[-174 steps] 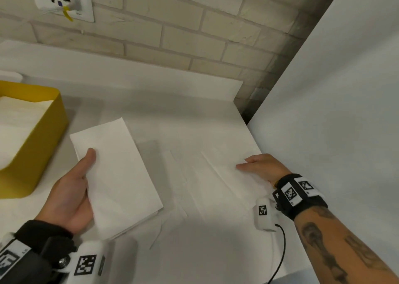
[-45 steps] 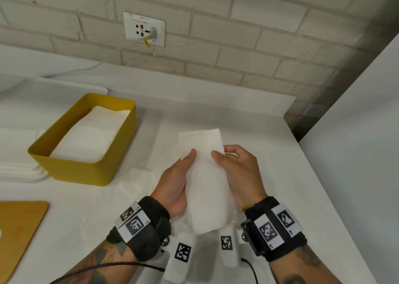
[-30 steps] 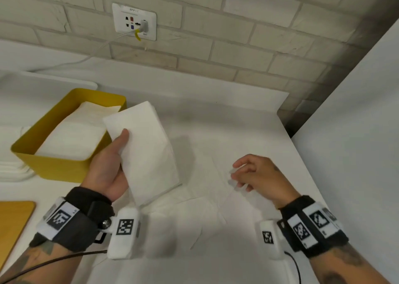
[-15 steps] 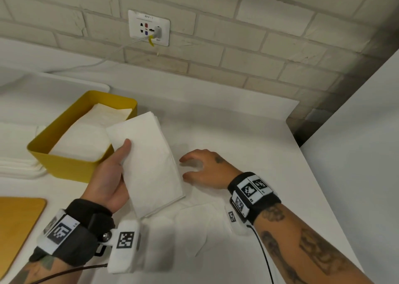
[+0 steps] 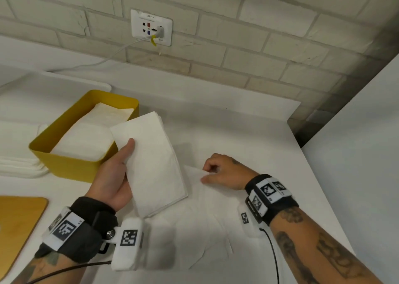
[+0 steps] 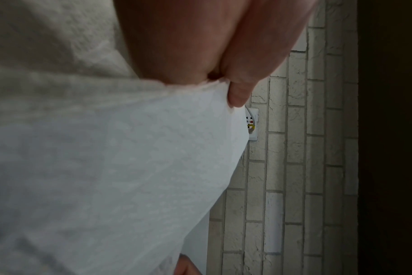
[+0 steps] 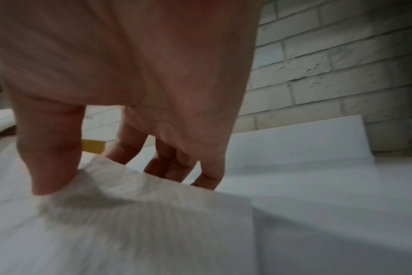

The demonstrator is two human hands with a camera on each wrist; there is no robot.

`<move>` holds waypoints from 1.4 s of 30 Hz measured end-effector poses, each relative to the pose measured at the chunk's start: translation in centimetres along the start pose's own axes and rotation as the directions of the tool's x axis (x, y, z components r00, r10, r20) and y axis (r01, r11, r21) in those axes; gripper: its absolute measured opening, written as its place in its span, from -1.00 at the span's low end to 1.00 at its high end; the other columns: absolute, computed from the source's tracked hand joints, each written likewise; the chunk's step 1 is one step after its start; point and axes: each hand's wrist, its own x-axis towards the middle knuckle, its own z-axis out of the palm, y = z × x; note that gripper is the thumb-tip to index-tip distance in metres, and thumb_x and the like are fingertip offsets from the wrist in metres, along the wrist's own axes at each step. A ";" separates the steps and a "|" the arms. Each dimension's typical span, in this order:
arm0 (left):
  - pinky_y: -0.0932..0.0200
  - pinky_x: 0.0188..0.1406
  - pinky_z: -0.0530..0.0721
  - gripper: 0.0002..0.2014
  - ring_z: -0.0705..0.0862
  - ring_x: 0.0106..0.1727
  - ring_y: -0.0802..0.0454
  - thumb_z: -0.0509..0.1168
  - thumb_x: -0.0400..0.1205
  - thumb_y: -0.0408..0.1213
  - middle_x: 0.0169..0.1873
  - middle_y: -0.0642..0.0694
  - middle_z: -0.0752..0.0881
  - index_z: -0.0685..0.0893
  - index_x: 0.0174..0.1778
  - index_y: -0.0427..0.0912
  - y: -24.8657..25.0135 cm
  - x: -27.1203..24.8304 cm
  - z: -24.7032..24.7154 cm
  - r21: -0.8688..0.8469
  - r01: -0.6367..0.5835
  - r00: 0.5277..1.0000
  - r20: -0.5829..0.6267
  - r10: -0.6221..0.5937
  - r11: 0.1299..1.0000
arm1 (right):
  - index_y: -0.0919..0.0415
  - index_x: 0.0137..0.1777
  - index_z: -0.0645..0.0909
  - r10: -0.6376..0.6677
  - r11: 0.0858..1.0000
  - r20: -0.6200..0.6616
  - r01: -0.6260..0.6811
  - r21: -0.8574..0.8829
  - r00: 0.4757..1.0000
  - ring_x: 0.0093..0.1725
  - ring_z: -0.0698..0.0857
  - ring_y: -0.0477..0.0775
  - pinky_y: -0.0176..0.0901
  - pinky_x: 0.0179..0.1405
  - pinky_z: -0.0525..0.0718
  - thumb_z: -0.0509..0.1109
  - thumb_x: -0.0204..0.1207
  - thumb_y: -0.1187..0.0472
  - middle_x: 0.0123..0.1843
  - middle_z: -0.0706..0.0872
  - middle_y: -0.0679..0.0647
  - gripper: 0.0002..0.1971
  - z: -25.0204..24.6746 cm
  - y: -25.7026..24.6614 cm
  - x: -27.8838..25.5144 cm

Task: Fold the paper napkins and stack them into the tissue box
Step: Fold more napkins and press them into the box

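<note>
My left hand (image 5: 124, 160) holds a folded white napkin (image 5: 154, 160) upright beside the yellow tissue box (image 5: 64, 168), thumb on its front face. The box holds a stack of folded napkins (image 5: 86, 137). In the left wrist view the folded napkin (image 6: 106, 167) fills the frame under my thumb (image 6: 238, 93). My right hand (image 5: 208, 172) is on the table, fingers curled, pinching the far edge of a flat napkin (image 5: 207, 206). In the right wrist view my thumb (image 7: 47, 176) presses on top of this flat napkin (image 7: 141, 214) and the fingers curl behind its raised edge.
A wooden board (image 5: 17, 225) lies at the lower left, and a white stack (image 5: 17, 167) sits left of the box. A wall socket (image 5: 151, 26) with a plugged cable is on the brick wall. A white panel (image 5: 356, 154) borders the table's right edge.
My right hand let go of the folded napkin, dropped to the table and has now curled its fingers on the flat napkin's edge. My left hand carried the folded napkin towards the box and holds it there.
</note>
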 end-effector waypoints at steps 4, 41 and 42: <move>-0.08 0.16 0.76 -0.68 0.84 0.18 -0.05 0.20 0.81 -0.11 0.21 -0.12 0.85 0.66 0.42 -0.10 0.0 -0.1 0.4 0.011 0.006 1.000 0.012 -0.006 1.000 | 0.13 -0.11 0.69 0.045 0.987 -0.067 -0.034 0.160 0.997 -0.01 0.78 0.15 0.18 0.25 0.70 0.57 0.54 0.18 -0.02 0.83 0.15 -0.90 -3.5 0.7 -2.3; -0.23 0.50 0.57 -0.42 0.75 0.36 -0.24 0.11 0.79 0.17 0.32 -0.28 0.77 0.64 0.49 -0.21 -2.6 0.6 3.3 0.066 0.147 0.967 0.199 -0.157 0.987 | 0.29 0.13 0.75 0.162 0.606 -0.239 0.095 0.790 0.957 0.06 0.86 0.18 0.08 0.17 0.77 0.39 0.70 0.27 0.02 0.89 0.15 -0.86 0.9 -6.5 -1.7; -0.22 0.47 0.59 -0.46 0.76 0.34 -0.24 0.12 0.81 0.11 0.30 -0.29 0.78 0.64 0.48 -0.23 -2.6 0.6 3.3 0.073 0.147 0.968 0.195 -0.159 0.986 | 0.28 0.12 0.75 0.168 0.612 -0.242 0.092 0.786 0.956 0.06 0.86 0.18 0.11 0.19 0.77 0.40 0.70 0.25 0.01 0.89 0.14 -0.86 1.0 -6.5 -1.6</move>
